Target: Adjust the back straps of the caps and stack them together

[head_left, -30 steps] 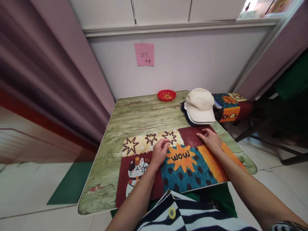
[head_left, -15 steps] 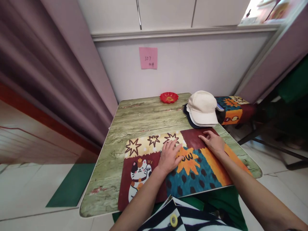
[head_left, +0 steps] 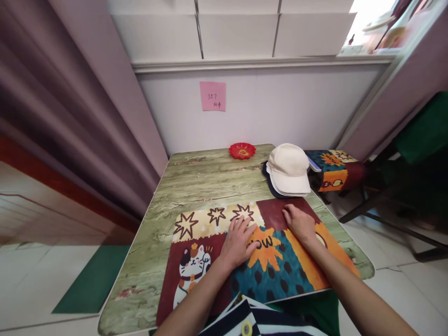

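Note:
A placemat (head_left: 273, 280) with patchwork panels lies flat on the table, showing a waving cat, starbursts and the word "wow". My left hand (head_left: 239, 242) rests palm down on its middle, fingers stretched out and slightly spread. Farther right, my right hand (head_left: 300, 225) lies on the dark red panel with its fingers curled in and pressed together; nothing shows in them. Beyond that hand, a cream cap (head_left: 290, 168) sits stacked on a white and a dark one, close to the mat's far edge.
The wood-patterned table (head_left: 196, 182) stands against the wall. A red scalloped dish (head_left: 242, 150) is at its back edge. Beside the table on the right is a stool with a patterned cover (head_left: 332, 163). A purple curtain (head_left: 87, 93) hangs at left, and a pink note (head_left: 213, 96) is on the wall.
The view has tilted up and shifted slightly, so everything sits lower in the picture. My right hand's fingers have curled in more. My left hand stays flat on the mat.

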### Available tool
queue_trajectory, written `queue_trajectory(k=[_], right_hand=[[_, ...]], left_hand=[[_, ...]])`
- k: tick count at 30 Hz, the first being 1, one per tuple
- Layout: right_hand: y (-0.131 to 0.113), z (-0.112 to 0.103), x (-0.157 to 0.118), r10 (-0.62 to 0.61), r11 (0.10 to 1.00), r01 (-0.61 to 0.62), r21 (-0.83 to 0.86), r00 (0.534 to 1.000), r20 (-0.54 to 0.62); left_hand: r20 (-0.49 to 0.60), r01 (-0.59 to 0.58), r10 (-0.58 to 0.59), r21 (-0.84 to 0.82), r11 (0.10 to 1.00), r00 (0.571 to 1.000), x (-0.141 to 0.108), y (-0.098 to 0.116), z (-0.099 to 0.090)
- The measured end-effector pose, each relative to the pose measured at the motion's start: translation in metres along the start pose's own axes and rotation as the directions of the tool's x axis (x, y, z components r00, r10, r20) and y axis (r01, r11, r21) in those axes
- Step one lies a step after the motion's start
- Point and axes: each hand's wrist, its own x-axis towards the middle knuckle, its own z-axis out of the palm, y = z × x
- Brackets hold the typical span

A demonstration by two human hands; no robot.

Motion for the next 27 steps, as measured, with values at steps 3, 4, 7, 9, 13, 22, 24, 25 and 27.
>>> queue_trajectory(k=[3, 4, 7, 9, 13, 22, 24, 25, 27], right_hand=[[0.0006, 0.0001, 0.0012, 0.002, 1.0, -0.002, 0.002, 1.0, -0.004], [0.0005, 0.0, 0.0017, 0.001, 1.0, -0.001, 0.004, 1.0, -0.002], [0.0003, 0.0005, 0.0031, -0.003, 1.0, 0.003, 0.027, 1.0, -0.001], [0.0007, 0.0018, 0.0038, 0.001, 0.999, 0.0, 0.049, 1.0, -0.003], [0.0029, 0.0058, 0.004, 0.015, 0.997, -0.015, 0.078, 1.0, -0.001], [0.004, 0.0086, 0.0007, -0.022, 0.997, 0.028, 0.076, 0.996, -0.083], [0.0033, 0.0075, 0.0005, -0.02, 0.998, 0.025, 0.051, 0.996, -0.089], [0.0031, 0.007, 0.0005, -0.018, 0.999, 0.021, 0.038, 0.996, -0.087], [0.003, 0.0064, 0.0005, -0.018, 1.0, 0.019, 0.018, 0.996, -0.082]], left_hand=[[0.011, 0.001, -0.001, 0.021, 1.0, 1.0, 0.0005, 0.002, -0.0024], [0.013, 0.002, -0.002, 0.031, 1.0, 1.0, 0.001, 0.0022, -0.0032], [0.012, 0.006, -0.006, 0.052, 0.999, 1.0, 0.0028, 0.0015, -0.0046], [0.003, 0.002, -0.003, 0.055, 0.998, 1.0, 0.0041, -0.0001, -0.0043], [0.0, -0.009, 0.009, 0.067, 0.998, 1.0, 0.0046, -0.0037, -0.0021], [-0.002, 0.006, -0.006, 0.054, 0.999, 1.0, 0.0001, -0.0051, -0.0011], [-0.002, 0.016, -0.016, 0.04, 0.999, 1.0, -0.0005, -0.0049, -0.0008], [-0.001, 0.019, -0.019, 0.032, 0.999, 1.0, -0.0006, -0.0048, -0.0006], [0.001, 0.025, -0.025, 0.017, 1.0, 1.0, -0.0004, -0.0046, -0.0005]])
